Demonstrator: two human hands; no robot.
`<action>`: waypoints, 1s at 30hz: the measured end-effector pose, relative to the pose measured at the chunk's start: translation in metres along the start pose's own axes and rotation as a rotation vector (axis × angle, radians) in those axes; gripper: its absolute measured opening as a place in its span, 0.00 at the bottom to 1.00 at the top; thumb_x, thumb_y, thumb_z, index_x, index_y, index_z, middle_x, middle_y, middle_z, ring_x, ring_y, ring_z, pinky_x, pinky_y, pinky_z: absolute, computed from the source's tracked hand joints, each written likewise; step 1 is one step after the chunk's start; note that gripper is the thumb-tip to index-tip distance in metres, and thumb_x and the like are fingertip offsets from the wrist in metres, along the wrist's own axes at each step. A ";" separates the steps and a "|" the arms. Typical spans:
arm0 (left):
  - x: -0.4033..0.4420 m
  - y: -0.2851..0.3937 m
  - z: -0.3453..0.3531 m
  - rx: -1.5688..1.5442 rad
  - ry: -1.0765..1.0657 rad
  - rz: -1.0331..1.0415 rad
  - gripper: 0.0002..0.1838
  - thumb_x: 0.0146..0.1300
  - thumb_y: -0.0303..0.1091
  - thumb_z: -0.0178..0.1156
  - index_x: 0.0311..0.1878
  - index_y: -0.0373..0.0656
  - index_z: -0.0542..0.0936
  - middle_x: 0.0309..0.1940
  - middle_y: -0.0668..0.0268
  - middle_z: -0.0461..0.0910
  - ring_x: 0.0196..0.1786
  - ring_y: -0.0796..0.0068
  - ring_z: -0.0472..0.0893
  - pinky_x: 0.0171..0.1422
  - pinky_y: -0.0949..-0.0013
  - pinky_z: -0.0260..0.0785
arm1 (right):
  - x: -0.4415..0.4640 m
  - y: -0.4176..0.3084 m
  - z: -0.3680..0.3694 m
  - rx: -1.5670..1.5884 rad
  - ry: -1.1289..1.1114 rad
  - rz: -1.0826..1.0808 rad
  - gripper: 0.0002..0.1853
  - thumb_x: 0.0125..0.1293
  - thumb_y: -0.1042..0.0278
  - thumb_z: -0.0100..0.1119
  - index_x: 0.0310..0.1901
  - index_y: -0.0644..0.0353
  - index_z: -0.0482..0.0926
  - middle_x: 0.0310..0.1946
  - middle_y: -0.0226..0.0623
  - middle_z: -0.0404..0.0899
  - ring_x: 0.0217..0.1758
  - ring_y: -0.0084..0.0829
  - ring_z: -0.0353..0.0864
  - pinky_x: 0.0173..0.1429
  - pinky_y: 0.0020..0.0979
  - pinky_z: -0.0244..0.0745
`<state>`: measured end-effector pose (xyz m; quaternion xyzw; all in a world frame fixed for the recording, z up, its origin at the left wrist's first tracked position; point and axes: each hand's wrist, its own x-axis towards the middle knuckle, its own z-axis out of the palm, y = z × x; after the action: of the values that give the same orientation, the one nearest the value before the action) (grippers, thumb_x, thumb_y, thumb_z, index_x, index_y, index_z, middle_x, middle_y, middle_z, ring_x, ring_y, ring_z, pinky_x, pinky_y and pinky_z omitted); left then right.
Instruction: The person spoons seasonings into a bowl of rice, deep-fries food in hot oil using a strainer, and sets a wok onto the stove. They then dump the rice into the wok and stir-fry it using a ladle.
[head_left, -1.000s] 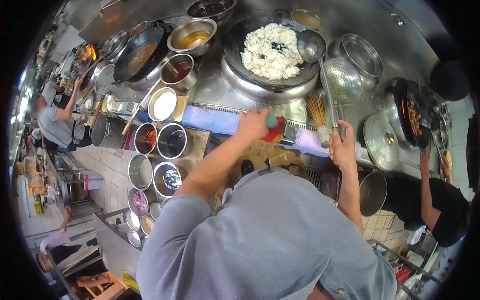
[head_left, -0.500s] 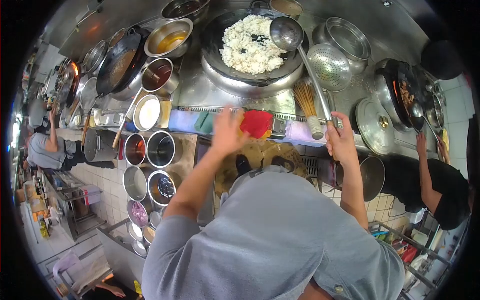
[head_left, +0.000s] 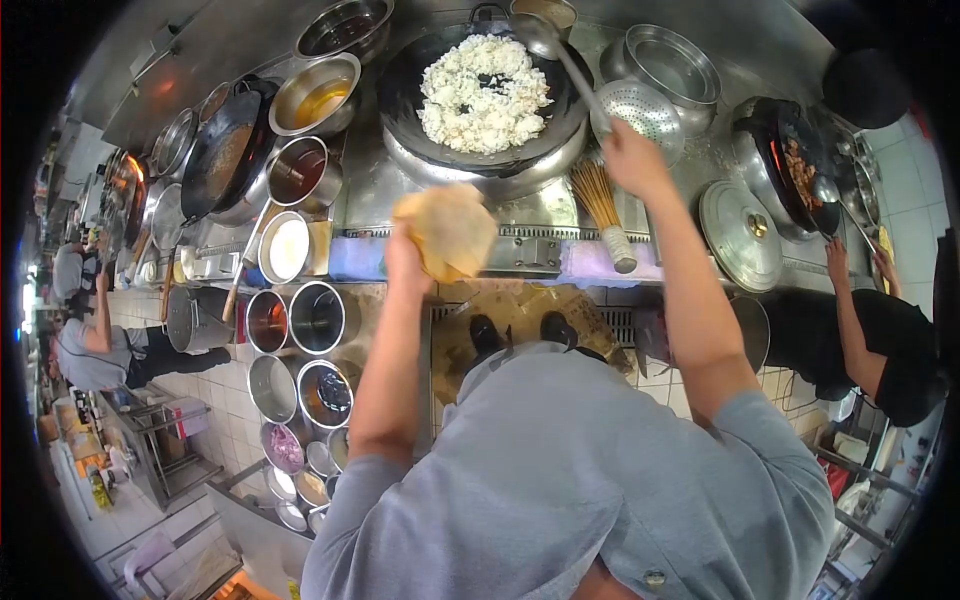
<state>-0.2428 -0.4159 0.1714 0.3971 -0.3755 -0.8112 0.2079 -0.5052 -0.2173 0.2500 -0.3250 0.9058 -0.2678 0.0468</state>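
My left hand is closed round a folded yellowish cloth, blurred, in front of the stove edge. With my right hand I grip the handle of a metal ladle, its bowl at the wok's upper right rim. White rice lies spread in the large black wok, a dark patch of bare metal showing in its middle. A perforated strainer and a bamboo brush are beside and below my right hand.
To the left stand a bowl of yellow oil, a pot of dark sauce and a pan with white contents. Several metal pots stand lower left. A lid lies right, near a co-worker's arm at another wok.
My left hand has taken up a cloth; the red cloth no longer shows on the ledge. My right hand has moved forward with the ladle, whose bowl shifted towards the wok's far rim.
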 end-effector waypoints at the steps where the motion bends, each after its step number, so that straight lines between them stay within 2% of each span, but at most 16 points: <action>1: -0.008 0.027 0.012 -0.108 -0.011 0.098 0.22 0.69 0.40 0.43 0.59 0.37 0.72 0.56 0.55 0.75 0.58 0.57 0.76 0.63 0.54 0.69 | 0.017 -0.013 0.023 -0.023 0.002 -0.005 0.20 0.63 0.69 0.47 0.57 0.62 0.70 0.42 0.58 0.80 0.48 0.55 0.79 0.52 0.49 0.73; 3: -0.004 0.043 0.027 -0.220 -0.022 0.191 0.23 0.68 0.40 0.42 0.58 0.36 0.73 0.55 0.54 0.76 0.58 0.57 0.77 0.62 0.54 0.69 | 0.034 -0.044 0.062 0.049 -0.111 0.008 0.21 0.62 0.70 0.46 0.58 0.63 0.68 0.42 0.60 0.80 0.48 0.55 0.80 0.55 0.48 0.73; 5: 0.011 0.045 0.049 0.750 -0.180 0.570 0.20 0.65 0.37 0.44 0.57 0.44 0.76 0.57 0.58 0.75 0.56 0.59 0.77 0.61 0.56 0.69 | 0.026 -0.053 0.085 0.018 -0.188 -0.059 0.24 0.62 0.70 0.47 0.61 0.61 0.66 0.42 0.60 0.79 0.49 0.56 0.79 0.53 0.49 0.72; 7: 0.044 0.011 0.065 1.239 -0.294 1.086 0.22 0.59 0.39 0.49 0.56 0.48 0.78 0.58 0.52 0.72 0.63 0.50 0.70 0.72 0.47 0.53 | -0.004 -0.057 0.077 -0.039 -0.245 -0.090 0.24 0.62 0.70 0.49 0.62 0.55 0.67 0.41 0.57 0.80 0.47 0.55 0.79 0.51 0.49 0.73; 9: 0.033 -0.002 0.070 1.623 -0.339 1.200 0.24 0.57 0.39 0.51 0.59 0.54 0.77 0.59 0.54 0.70 0.63 0.51 0.68 0.70 0.41 0.52 | -0.036 -0.042 0.038 -0.029 -0.282 -0.089 0.24 0.63 0.70 0.52 0.62 0.51 0.69 0.41 0.53 0.81 0.46 0.54 0.80 0.50 0.47 0.74; 12: 0.040 0.008 0.063 1.614 -0.447 1.176 0.24 0.60 0.44 0.52 0.62 0.56 0.74 0.59 0.55 0.68 0.64 0.53 0.66 0.67 0.36 0.52 | -0.069 -0.023 -0.041 -0.037 -0.317 -0.184 0.26 0.62 0.70 0.54 0.64 0.51 0.69 0.42 0.48 0.82 0.46 0.50 0.81 0.52 0.42 0.75; 13: 0.042 0.014 0.064 1.540 -0.503 1.219 0.27 0.63 0.52 0.53 0.64 0.56 0.70 0.55 0.54 0.72 0.62 0.53 0.69 0.68 0.43 0.56 | -0.069 -0.016 -0.050 -0.042 -0.309 -0.189 0.26 0.62 0.70 0.54 0.64 0.51 0.69 0.42 0.48 0.82 0.46 0.50 0.81 0.52 0.42 0.75; 14: 0.047 0.022 0.064 1.535 -0.501 1.228 0.27 0.63 0.52 0.53 0.64 0.56 0.70 0.55 0.54 0.72 0.62 0.53 0.69 0.68 0.43 0.56 | -0.069 -0.012 -0.056 -0.071 -0.283 -0.161 0.26 0.62 0.70 0.54 0.64 0.52 0.69 0.42 0.48 0.82 0.47 0.50 0.81 0.53 0.41 0.75; 16: 0.063 0.041 0.070 1.091 -0.697 0.544 0.28 0.64 0.57 0.52 0.63 0.55 0.69 0.48 0.53 0.77 0.59 0.52 0.72 0.67 0.54 0.61 | -0.067 -0.028 -0.046 -0.074 -0.215 -0.039 0.26 0.62 0.69 0.54 0.64 0.53 0.69 0.42 0.48 0.82 0.47 0.50 0.81 0.53 0.42 0.75; 17: 0.087 0.029 0.066 1.158 -0.623 0.624 0.23 0.66 0.55 0.50 0.54 0.49 0.73 0.42 0.54 0.80 0.53 0.51 0.76 0.62 0.59 0.65 | -0.061 -0.049 -0.022 -0.049 -0.174 0.052 0.26 0.62 0.68 0.54 0.64 0.54 0.69 0.42 0.49 0.82 0.46 0.50 0.81 0.52 0.44 0.75; 18: 0.095 0.016 0.062 1.153 -0.632 0.638 0.23 0.66 0.55 0.50 0.54 0.49 0.73 0.42 0.54 0.80 0.53 0.51 0.76 0.62 0.59 0.65 | -0.054 -0.054 0.008 -0.134 -0.172 0.089 0.25 0.63 0.67 0.54 0.63 0.54 0.70 0.41 0.51 0.82 0.44 0.52 0.81 0.50 0.46 0.75; 20: 0.097 -0.001 0.057 1.385 -0.470 1.177 0.22 0.67 0.54 0.50 0.48 0.43 0.74 0.39 0.52 0.80 0.46 0.51 0.78 0.54 0.53 0.67 | -0.057 -0.052 0.056 -0.122 -0.198 0.060 0.24 0.65 0.70 0.49 0.64 0.54 0.68 0.35 0.59 0.80 0.42 0.54 0.81 0.47 0.50 0.75; 22: 0.086 0.005 0.066 1.392 -0.387 1.205 0.21 0.67 0.53 0.50 0.41 0.43 0.77 0.37 0.53 0.80 0.43 0.54 0.79 0.52 0.54 0.65 | -0.081 -0.042 0.056 -0.070 -0.129 -0.049 0.24 0.65 0.69 0.49 0.64 0.54 0.66 0.36 0.58 0.80 0.42 0.56 0.80 0.48 0.50 0.74; 24: 0.084 0.020 0.076 1.607 -0.515 0.940 0.20 0.68 0.53 0.49 0.37 0.46 0.80 0.35 0.56 0.81 0.44 0.57 0.79 0.53 0.57 0.62 | -0.104 -0.035 0.028 0.057 -0.168 -0.130 0.26 0.65 0.69 0.50 0.66 0.53 0.64 0.37 0.56 0.81 0.43 0.57 0.79 0.49 0.49 0.73; 25: 0.090 0.021 0.075 1.641 -0.539 0.958 0.22 0.68 0.54 0.48 0.34 0.46 0.81 0.33 0.58 0.82 0.43 0.60 0.80 0.54 0.58 0.60 | -0.114 -0.044 0.016 0.046 -0.166 -0.136 0.26 0.65 0.69 0.50 0.66 0.53 0.64 0.37 0.56 0.81 0.43 0.57 0.79 0.49 0.49 0.73; 30: 0.108 -0.002 0.071 1.593 -0.466 0.956 0.25 0.67 0.58 0.46 0.36 0.48 0.83 0.28 0.58 0.83 0.37 0.57 0.82 0.52 0.54 0.61 | -0.160 -0.087 -0.075 -0.128 -0.261 0.052 0.29 0.63 0.69 0.51 0.68 0.51 0.62 0.46 0.49 0.80 0.47 0.49 0.80 0.49 0.45 0.74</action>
<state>-0.3643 -0.4511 0.1459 0.0553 -0.9714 -0.2054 0.1060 -0.3504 -0.1412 0.3439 -0.3360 0.9153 -0.1637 0.1502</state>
